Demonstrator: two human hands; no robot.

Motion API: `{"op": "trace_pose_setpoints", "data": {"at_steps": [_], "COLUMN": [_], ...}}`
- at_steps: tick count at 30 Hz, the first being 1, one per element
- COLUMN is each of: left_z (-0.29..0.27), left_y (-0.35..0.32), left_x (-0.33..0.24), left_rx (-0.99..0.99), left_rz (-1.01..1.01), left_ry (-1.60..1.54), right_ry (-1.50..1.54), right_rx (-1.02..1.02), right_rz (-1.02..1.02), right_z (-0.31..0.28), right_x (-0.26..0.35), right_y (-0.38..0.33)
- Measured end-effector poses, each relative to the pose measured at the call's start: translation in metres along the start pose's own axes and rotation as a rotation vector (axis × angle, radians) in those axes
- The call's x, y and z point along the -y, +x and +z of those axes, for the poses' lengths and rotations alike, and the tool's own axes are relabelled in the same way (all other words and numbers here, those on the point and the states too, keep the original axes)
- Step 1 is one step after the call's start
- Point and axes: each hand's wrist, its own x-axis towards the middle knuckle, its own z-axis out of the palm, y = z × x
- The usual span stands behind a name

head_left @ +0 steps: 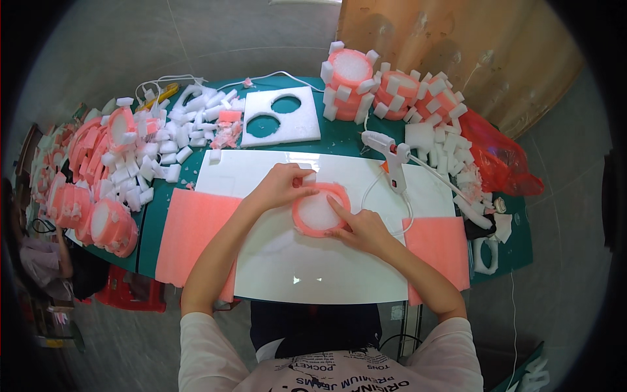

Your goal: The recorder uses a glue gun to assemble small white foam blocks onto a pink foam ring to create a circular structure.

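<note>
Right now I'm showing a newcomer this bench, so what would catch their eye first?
Probably the pink foam ring with a white disc inside, mid-table on the glossy white board, with the left hand at its top edge and the right hand pressing a finger on it. Next, the white glue gun just right of it, and the stacks of finished pink rings along the left.

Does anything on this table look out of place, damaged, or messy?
Mostly no. Pink foam scraps lie loose by the white sheet with two round holes cut out. The hands press a pink ring; the glue gun stands nearby.
</note>
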Motion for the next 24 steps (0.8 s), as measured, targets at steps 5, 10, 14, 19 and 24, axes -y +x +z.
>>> {"op": "trace_pose_setpoints", "data": {"at_steps": [5,10,14,19,24], "left_z": [-0.001,0.001,0.008,0.013,0.006], "left_y": [0.0,-0.002,-0.003,-0.005,-0.005], "left_x": [0.0,-0.003,-0.002,-0.004,-0.007], "left_rx": [0.012,-0.024,-0.074,-0.125,-0.099], "left_rz": [-0.036,-0.034,0.031,0.011,0.048], "left_ry": [0.045,0.073,0.102,0.071,0.078], "right_ry": [-0.009,0.017,0.008,-0.035,-0.047], "right_rx": [0.009,-0.009,0.004,0.054,-0.001], "right_rz": [0.031,0.02,-0.137,-0.195,-0.191], "right_z": [-0.004,-0.002,-0.008,-0.008,-0.006], "right_x": [0.005,0.001,-0.004,-0.001,0.001], "right_y": [0.001,0.0,-0.002,-0.004,-0.005]}}
